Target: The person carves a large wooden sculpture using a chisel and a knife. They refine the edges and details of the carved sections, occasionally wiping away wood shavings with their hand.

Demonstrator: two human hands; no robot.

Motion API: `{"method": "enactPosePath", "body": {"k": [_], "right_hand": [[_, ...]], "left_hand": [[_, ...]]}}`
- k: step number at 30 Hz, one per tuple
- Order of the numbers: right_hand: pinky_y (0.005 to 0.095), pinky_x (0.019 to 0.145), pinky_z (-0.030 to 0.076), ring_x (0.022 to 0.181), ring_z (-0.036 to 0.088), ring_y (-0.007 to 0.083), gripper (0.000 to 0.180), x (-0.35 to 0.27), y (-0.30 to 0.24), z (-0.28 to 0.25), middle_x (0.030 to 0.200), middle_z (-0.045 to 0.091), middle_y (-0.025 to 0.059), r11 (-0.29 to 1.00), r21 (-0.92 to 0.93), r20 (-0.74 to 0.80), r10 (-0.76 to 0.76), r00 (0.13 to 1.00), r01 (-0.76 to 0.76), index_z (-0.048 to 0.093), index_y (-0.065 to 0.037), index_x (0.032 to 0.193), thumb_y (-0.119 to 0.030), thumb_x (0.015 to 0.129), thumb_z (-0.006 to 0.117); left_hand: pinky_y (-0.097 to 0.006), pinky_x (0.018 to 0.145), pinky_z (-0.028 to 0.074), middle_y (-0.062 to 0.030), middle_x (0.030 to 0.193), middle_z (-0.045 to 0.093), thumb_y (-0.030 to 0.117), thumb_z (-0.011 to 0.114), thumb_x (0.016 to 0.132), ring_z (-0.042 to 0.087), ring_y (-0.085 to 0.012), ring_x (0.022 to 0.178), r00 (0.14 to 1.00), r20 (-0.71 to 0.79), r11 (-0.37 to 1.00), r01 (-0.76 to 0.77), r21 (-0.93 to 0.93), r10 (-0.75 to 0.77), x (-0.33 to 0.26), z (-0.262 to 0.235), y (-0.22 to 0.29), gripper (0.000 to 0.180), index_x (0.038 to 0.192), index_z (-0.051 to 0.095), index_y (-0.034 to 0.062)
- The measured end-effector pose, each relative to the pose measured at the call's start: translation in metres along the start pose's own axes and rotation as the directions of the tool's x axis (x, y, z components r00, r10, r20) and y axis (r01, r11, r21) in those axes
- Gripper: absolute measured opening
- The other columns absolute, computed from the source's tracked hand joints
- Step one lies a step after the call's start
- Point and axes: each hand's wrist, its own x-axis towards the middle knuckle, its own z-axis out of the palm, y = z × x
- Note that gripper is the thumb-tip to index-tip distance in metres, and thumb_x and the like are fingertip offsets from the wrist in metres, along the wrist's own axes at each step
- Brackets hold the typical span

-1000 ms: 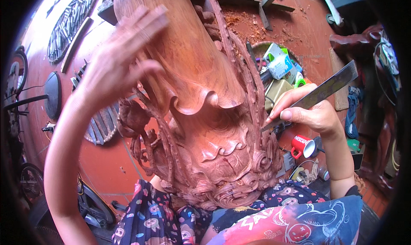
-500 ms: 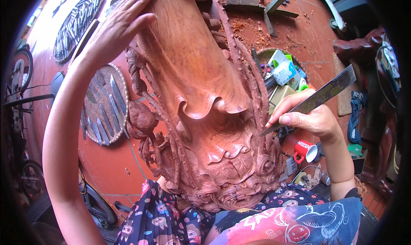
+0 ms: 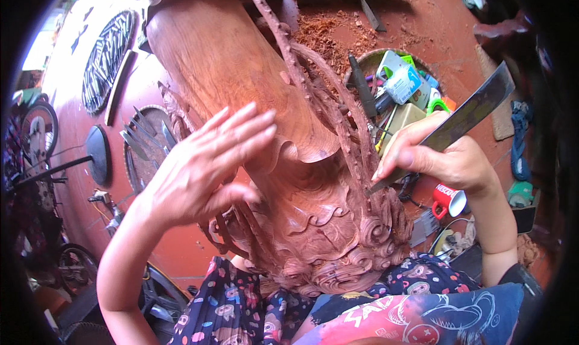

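A reddish-brown wood carving (image 3: 223,56) leans up from my lap, with smooth draped folds, knobbly stems and a scrolled base. In my right hand (image 3: 443,155) is a long, flat metal carving blade (image 3: 473,107), pinched low between thumb and fingers. Its narrow end points down at the carved stem on the right side; whether it touches the wood I cannot tell. My left hand (image 3: 208,164) is open, fingers stretched out, over the left side of the carving's lower folds. It hides part of the left stems and grips nothing.
Metal carving tools lie on a round tray (image 3: 134,158) at left, with more on an oval tray (image 3: 110,62) beyond. A basket (image 3: 353,74) of small items and a red mug (image 3: 447,201) stand at right. Wood shavings (image 3: 332,34) cover floor at the back.
My left hand has come down and right, from beside the carving's upper part to over its lower folds. My right hand keeps the blade at the right stem. The view has shifted slightly.
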Motion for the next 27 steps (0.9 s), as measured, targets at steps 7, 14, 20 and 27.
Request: {"method": "enactPosePath", "body": {"k": [7, 14, 20, 27], "right_hand": [[0.0241, 0.048, 0.049, 0.048, 0.062, 0.0149, 0.059, -0.009, -0.001, -0.015, 0.064, 0.065, 0.0112, 0.965, 0.103, -0.192, 0.256, 0.947, -0.240, 0.058, -0.002, 0.071, -0.044, 0.108, 0.039], [0.0160, 0.036, 0.033, 0.040, 0.047, 0.0026, 0.057, 0.003, 0.038, -0.028, 0.055, 0.053, -0.0010, 0.964, -0.249, -0.423, -0.191, 0.886, 0.089, 0.064, 0.002, 0.116, -0.049, 0.106, 0.040], [0.0187, 0.039, 0.046, 0.043, 0.056, 0.0061, 0.059, 0.002, -0.009, -0.026, 0.062, 0.062, 0.0034, 0.957, 0.219, 0.089, 0.176, 0.980, -0.192, 0.071, 0.006, 0.104, -0.045, 0.107, 0.042], [0.0201, 0.040, 0.043, 0.041, 0.053, 0.0075, 0.062, 0.031, -0.017, 0.012, 0.059, 0.061, 0.0045, 0.933, 0.223, 0.335, 0.199, 0.921, -0.283, 0.072, 0.008, 0.095, -0.045, 0.106, 0.041]], "left_hand": [[-0.040, 0.093, 0.054, -0.0142, 0.112, 0.073, 0.015, 0.072, 0.085, 0.070, -0.0303, 0.111, 0.978, -0.187, 0.994, 0.083, -0.066, -0.094, -0.040, -0.006, 0.035, 0.031, 0.113, 0.073, 0.0030], [-0.033, 0.072, 0.056, -0.0126, 0.090, 0.076, 0.003, 0.070, 0.082, 0.073, -0.0246, 0.079, 0.902, -0.282, 0.939, 0.276, -0.205, -0.326, -0.073, 0.003, 0.049, 0.023, 0.105, 0.073, -0.0001], [-0.027, 0.074, 0.053, -0.0111, 0.087, 0.075, 0.014, 0.056, 0.100, 0.070, -0.0161, 0.079, 0.819, -0.227, 0.692, 0.258, -0.674, -0.527, -0.039, -0.009, 0.055, 0.025, 0.111, 0.071, -0.0026], [-0.027, 0.092, 0.050, -0.0101, 0.131, 0.062, 0.021, 0.054, 0.104, 0.063, -0.0160, 0.109, 0.842, -0.051, 0.197, 0.067, -0.978, -0.537, 0.028, -0.027, 0.056, 0.050, 0.148, 0.043, 0.0003]]}}
